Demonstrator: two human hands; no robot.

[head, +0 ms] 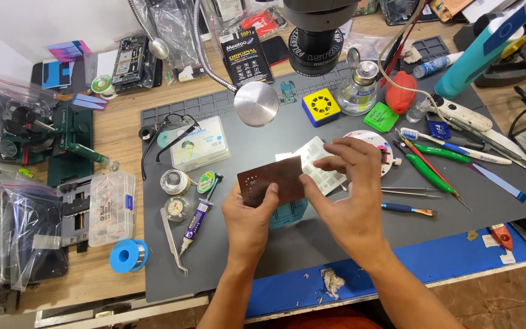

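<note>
At the near edge, a blue strip [458, 259] with a wad of fluff [333, 282] on it. Just beyond, over the grey mat [226, 268], both hands raised together around a thin brown stencil [262, 178] (perforated in small patches, held tilted above the mat, not lying on it). Left hand [248, 222] pinching the stencil's lower edge, thumb on its face. Right hand [348, 195] closed on the stencil's right edge, fingers curled over the top; cannot tell how the thumb sits behind. Beneath the hands, a teal holder [288, 213], mostly hidden. Directly behind the stencil, a white mesh sheet [321, 161]. To the left on the mat, tweezers [173, 242], a syringe [193, 226], two round tins [175, 194]. Off the mat at left, a blue solder spool [128, 255] and a clear parts box [112, 207]. To the right, a row of screwdrivers [433, 170] and a toothbrush [439, 143]. Farther back, a yellow cube [321, 106], a glass bottle [358, 91], a red blower [401, 91], a round metal disc [257, 103]. At the far edge, a microscope head [316, 36] hanging above the mat.
</note>
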